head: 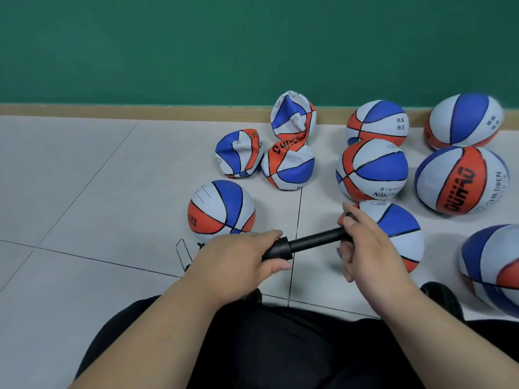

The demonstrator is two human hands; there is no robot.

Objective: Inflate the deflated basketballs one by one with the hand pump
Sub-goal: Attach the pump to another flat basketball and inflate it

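Note:
A black hand pump (307, 242) lies level between my hands, low in the middle of the view. My left hand (238, 261) grips its thicker handle end. My right hand (368, 242) is closed around the barrel's far end, against a red, white and blue basketball (401, 228) on the floor. The needle is hidden behind my right hand. Three crumpled, deflated basketballs (289, 167) lie in a cluster near the wall. Another round ball (222, 210) rests just beyond my left hand.
Several round inflated balls (373, 169) stand at the right, up to the wooden baseboard (140, 110) of the green wall. A thin wire frame (181, 252) lies on the grey tiles by my left hand. My dark-trousered legs fill the bottom.

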